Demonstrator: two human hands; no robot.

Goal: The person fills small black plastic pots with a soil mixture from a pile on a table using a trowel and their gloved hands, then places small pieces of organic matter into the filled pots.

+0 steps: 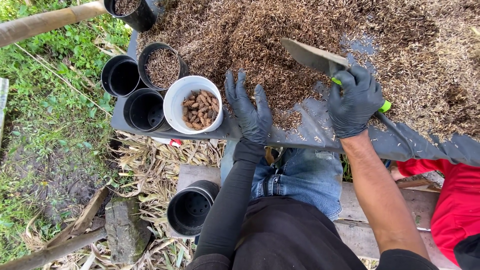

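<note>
Hidden or cut off: the trowel's handle (384, 106) is almost wholly inside the right fist, only a bright green tip showing at the lower right of the glove; a black pot (131, 11) at the top edge and a person's red sleeve (457, 200) at the right edge are cropped.
Hard to make out: the small brown ridged pieces in the white cup look like seed pods or larvae, I cannot tell which.
Left hand (248, 107): black glove, black sleeve, palm down and flat, fingers spread and open, holding nothing, resting on the husk pile just right of the white cup.
Right hand (354, 100): black glove, bare forearm, curled tight round the trowel handle, at centre right of the frame.
Trowel blade (312, 56): dull grey metal, flat and pointed, aimed toward upper left, lying over the husks.
Husk pile (280, 35): dry, brown, chaffy, covering the upper frame.
Sheet (310, 132): grey, smooth, sagging at its near edge beneath the husks.
White cup (172, 100): round plastic, at centre left, partly filled.
Black pots (135, 95): round plastic, clustered left of the cup; one holds husks, two look empty.
Lower pot (192, 207): black, holed base, on the straw at lower centre.
</note>
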